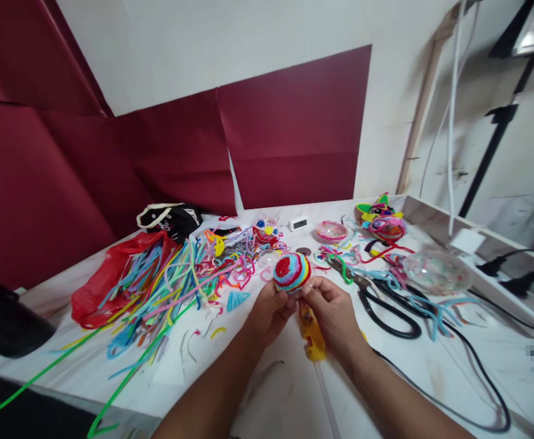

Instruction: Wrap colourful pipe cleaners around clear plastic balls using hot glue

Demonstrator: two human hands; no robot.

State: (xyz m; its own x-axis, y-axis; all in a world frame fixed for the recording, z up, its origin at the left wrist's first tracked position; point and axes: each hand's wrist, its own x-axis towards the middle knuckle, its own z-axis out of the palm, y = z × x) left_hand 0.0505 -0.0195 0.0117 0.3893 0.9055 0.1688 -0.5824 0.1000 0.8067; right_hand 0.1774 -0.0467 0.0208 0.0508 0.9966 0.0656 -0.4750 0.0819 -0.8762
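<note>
Both my hands hold up a ball wrapped in coiled pipe cleaners [292, 272], striped red, blue, yellow and purple, above the white table [431, 372]. My left hand [267, 312] grips its lower left side with closed fingers. My right hand [333, 311] pinches its lower right side. A yellow glue gun [313, 335] lies on the table just beneath my hands, partly hidden by them.
A heap of loose coloured pipe cleaners [170, 280] spills from a red plastic bag [100, 283] at the left. Black scissors [383, 305], clear half-shells [436, 271], finished pipe-cleaner pieces [383, 222], a small white clock [300, 224] and a black cable [481, 378] lie to the right.
</note>
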